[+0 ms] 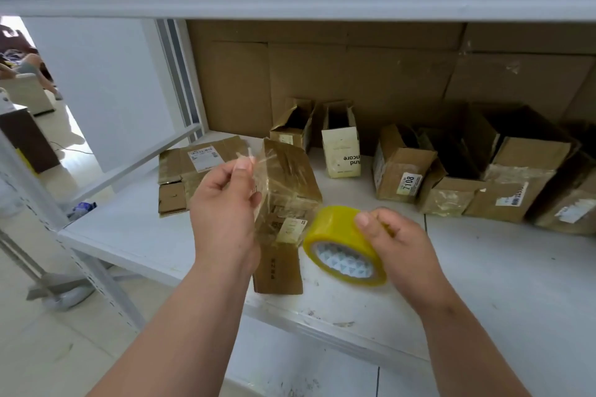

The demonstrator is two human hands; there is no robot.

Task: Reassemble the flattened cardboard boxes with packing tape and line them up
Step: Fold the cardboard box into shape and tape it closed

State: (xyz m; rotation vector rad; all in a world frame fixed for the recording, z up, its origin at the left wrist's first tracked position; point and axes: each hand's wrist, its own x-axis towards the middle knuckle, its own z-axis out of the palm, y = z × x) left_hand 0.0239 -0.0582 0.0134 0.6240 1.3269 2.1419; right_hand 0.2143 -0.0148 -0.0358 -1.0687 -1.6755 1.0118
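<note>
1 tape roll (343, 246), yellow, gripped by right hand (398, 243) over shelf (145, 235) | left hand (225, 203) pinches pulled clear tape end (250, 156) | 1 box (285, 203) between hands, on shelf | 1 flattened box (190, 171) behind left | about 6 open boxes in back row (400, 167) | cardboard sheets (354, 74) against back.
</note>
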